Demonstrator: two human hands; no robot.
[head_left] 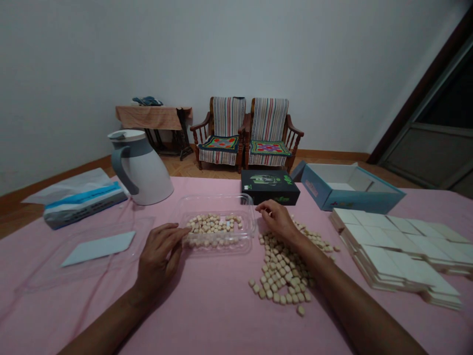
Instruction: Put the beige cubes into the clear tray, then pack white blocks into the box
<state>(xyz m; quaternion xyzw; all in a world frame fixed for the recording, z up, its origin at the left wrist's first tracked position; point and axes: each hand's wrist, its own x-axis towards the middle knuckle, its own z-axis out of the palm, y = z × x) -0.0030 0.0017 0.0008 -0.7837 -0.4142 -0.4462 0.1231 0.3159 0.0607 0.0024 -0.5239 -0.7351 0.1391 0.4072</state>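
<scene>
the left hand (160, 251) is loosely unclenched, fingertips against the left end of a clear, rectangular plastic container (242, 244); the right hand (276, 217) bends beside the other end, and whether it pinches anything cannot be told. small, pale wooden cubes (212, 224) lie inside the container and in a loose heap (284, 266) by the right forearm (328, 281). that forearm, if swept low, could scatter the heap across the pink-cloth-covered bench (207, 315); a left-hand nudge could skid the probably light container.

Pink-clothed table (207, 315) carries tissue pack (85, 201), jug (150, 172) near far-left corner; clear plastic (48, 271) toward left edge; black box (270, 187), blue box (318, 191) along far edge; stacked tiles (399, 251) toward right edge; clear tray (246, 245), loose cubes (283, 266) between.
</scene>
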